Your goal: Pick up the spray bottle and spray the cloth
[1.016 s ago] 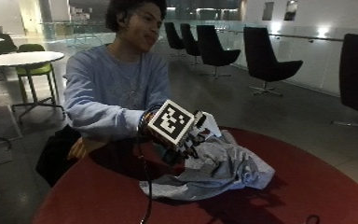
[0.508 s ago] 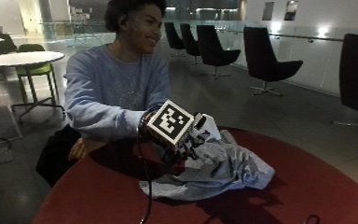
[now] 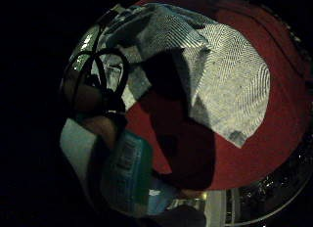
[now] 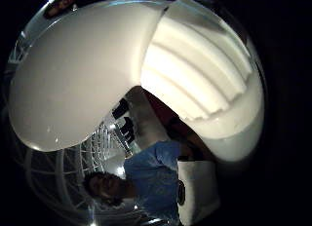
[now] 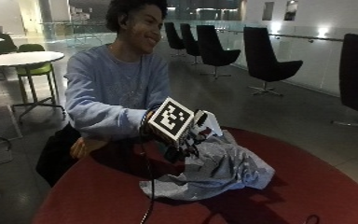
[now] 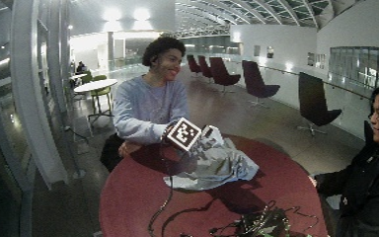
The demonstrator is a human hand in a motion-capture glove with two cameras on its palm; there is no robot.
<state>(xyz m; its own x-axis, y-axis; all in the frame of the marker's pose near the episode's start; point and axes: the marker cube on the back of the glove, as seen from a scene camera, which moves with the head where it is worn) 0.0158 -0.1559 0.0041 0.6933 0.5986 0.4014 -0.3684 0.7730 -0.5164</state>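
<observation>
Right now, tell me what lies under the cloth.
The grey cloth lies crumpled on the red round table; red tabletop shows all around it. Whatever its folds cover cannot be seen. Above it, the gloved right hand holds the spray bottle.

The spray bottle (image 4: 97, 75) is smooth, glossy white plastic; the cloth (image 5: 219, 170) is soft woven herringbone fabric; the desk (image 5: 104, 196) looks matt red.

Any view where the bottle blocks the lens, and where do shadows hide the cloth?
Thumb side palm view: the spray bottle fills most of it, glaring white. Little finger side palm view: dark shadow crosses the cloth and red table. Outside view: dim; right hand shades the cloth beneath.
</observation>
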